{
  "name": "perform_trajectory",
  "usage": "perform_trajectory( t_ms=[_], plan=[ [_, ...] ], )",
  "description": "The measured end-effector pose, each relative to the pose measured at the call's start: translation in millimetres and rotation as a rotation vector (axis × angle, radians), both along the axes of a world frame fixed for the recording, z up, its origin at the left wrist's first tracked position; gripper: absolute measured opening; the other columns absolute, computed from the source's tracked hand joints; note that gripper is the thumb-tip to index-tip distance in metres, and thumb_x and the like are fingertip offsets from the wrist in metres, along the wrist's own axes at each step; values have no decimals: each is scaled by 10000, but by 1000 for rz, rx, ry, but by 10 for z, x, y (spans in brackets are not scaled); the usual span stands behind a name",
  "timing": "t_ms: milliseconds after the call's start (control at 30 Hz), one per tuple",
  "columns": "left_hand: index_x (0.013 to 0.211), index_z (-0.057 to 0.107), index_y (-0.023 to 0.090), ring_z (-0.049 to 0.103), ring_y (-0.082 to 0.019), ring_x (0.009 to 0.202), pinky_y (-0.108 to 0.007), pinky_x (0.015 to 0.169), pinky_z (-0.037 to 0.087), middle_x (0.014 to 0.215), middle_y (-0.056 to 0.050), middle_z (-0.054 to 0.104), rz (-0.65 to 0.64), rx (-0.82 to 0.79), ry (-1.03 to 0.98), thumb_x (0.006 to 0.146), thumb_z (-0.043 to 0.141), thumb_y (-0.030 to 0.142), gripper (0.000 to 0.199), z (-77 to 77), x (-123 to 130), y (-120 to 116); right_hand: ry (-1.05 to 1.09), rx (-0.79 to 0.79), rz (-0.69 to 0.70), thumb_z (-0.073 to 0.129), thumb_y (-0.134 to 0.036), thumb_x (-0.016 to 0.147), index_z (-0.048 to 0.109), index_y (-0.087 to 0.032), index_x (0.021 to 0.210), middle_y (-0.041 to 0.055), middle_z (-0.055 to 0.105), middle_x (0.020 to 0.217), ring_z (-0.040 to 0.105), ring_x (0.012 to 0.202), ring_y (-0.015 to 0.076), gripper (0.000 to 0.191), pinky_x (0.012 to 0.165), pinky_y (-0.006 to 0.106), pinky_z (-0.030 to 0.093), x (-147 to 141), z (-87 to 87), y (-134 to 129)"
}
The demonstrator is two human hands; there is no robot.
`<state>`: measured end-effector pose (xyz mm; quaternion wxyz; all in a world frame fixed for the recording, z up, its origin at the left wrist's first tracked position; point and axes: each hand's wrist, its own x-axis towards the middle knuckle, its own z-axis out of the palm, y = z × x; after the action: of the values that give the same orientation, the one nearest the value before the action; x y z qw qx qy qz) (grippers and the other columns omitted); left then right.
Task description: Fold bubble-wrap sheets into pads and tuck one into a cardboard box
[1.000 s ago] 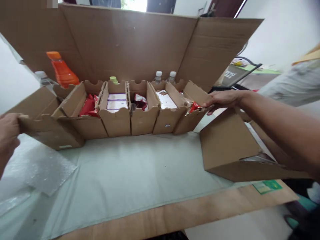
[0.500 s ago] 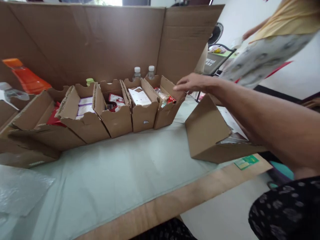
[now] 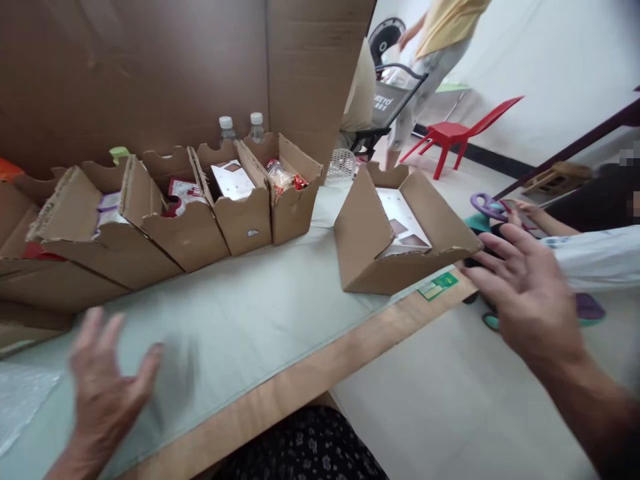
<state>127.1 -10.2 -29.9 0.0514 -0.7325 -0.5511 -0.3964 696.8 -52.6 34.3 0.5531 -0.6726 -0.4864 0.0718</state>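
Observation:
My left hand (image 3: 107,387) hovers blurred over the pale green cloth (image 3: 240,327), fingers spread and nothing in them. My right hand (image 3: 530,293) is past the table's right edge, also spread and holding nothing, close to the right corner of a separate cardboard box (image 3: 367,260). That open-topped box stands at an angle and has white printed cards or packets (image 3: 403,217) inside. A row of open cardboard bins runs along the back left. The rightmost bin (image 3: 295,217) has shiny red and clear packets (image 3: 283,177); its neighbour (image 3: 243,227) holds a white box (image 3: 233,180).
A tall cardboard panel (image 3: 175,73) rises behind the bins, with two white-capped bottles (image 3: 257,127) before it. Bubble wrap (image 3: 23,400) lies at left. Beyond the table are a red chair (image 3: 450,130), a folding chair (image 3: 390,100), a standing person (image 3: 440,47) and another person's hand (image 3: 525,210).
My right hand has moved from above the rightmost bin to the right side of the separate box. My left hand has come into view at lower left. The view has swung right.

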Motion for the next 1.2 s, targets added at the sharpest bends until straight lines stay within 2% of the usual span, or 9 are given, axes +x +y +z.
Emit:
perform_trajectory(
  t_ms=[100, 200, 300, 400, 500, 633, 767, 933, 1200],
  plan=[
    [1600, 417, 359, 451, -415, 1524, -641, 1209, 438, 1736, -93, 352, -231, 25, 179, 946, 700, 256, 720, -258, 561, 135, -218, -43, 18, 860, -496, 740, 458, -371, 1578, 120, 416, 1672, 541, 1455, 372, 938, 1045, 587, 608, -182, -80, -37],
    [1455, 555, 248, 501, -403, 1485, -585, 1139, 513, 1662, -192, 431, -346, -42, 251, 956, 624, 171, 509, -383, 1028, 231, -308, -103, 70, 773, -465, 830, 708, -266, 1274, 129, 509, 1579, 569, 1417, 347, 491, 928, 467, 672, -233, 25, 81],
    [1332, 642, 196, 527, -398, 1456, -580, 1118, 528, 1610, -222, 479, -353, -108, 242, 955, 580, 178, 383, -501, 1310, 330, -437, -56, 147, 683, -352, 895, 745, -215, 888, 118, 705, 1258, 673, 1265, 311, 151, 895, 402, 661, -216, 90, 140],
    [1251, 697, 150, 587, -411, 1375, -603, 1075, 551, 1521, -251, 559, -328, -166, 210, 970, 547, 231, 328, -641, 1411, 420, -637, 54, 135, 652, -291, 924, 750, -222, 878, 121, 687, 1342, 731, 1129, 298, 128, 923, 442, 632, -251, 27, 65],
    [1204, 717, 144, 624, -401, 1316, -607, 1057, 558, 1417, -234, 643, -314, -173, 176, 993, 528, 286, 317, -729, 1404, 457, -661, 75, 68, 660, -319, 947, 755, -237, 907, 139, 643, 1430, 747, 1072, 302, 132, 903, 453, 624, -306, -70, -29],
    [1187, 723, 165, 645, -372, 1291, -573, 1054, 562, 1369, -195, 688, -307, -155, 161, 1005, 525, 298, 300, -742, 1387, 439, -423, -102, 125, 682, -445, 931, 769, -251, 983, 80, 776, 1010, 749, 761, 226, 219, 777, 386, 629, -225, -105, 15],
    [1209, 721, 159, 649, -369, 1287, -567, 1037, 567, 1370, -193, 695, -301, -145, 175, 999, 519, 268, 311, -746, 1421, 423, -263, -205, 168, 672, -521, 871, 778, -245, 844, 60, 789, 860, 739, 781, 239, 297, 728, 349, 598, 19, -81, 209],
    [1199, 722, 157, 650, -365, 1286, -566, 1039, 563, 1362, -187, 704, -273, -142, 169, 988, 528, 244, 299, -744, 1476, 420, -230, -176, 181, 671, -428, 786, 769, -225, 787, 76, 780, 843, 719, 813, 244, 225, 806, 371, 583, 264, -51, 695],
    [1190, 726, 176, 645, -355, 1283, -569, 1036, 567, 1366, -175, 707, -254, -158, 148, 977, 524, 230, 299, -739, 1503, 420, -215, -154, 286, 712, -238, 720, 754, -198, 752, 68, 772, 897, 688, 900, 234, 66, 890, 360, 558, 260, 29, 2126]
  ],
)
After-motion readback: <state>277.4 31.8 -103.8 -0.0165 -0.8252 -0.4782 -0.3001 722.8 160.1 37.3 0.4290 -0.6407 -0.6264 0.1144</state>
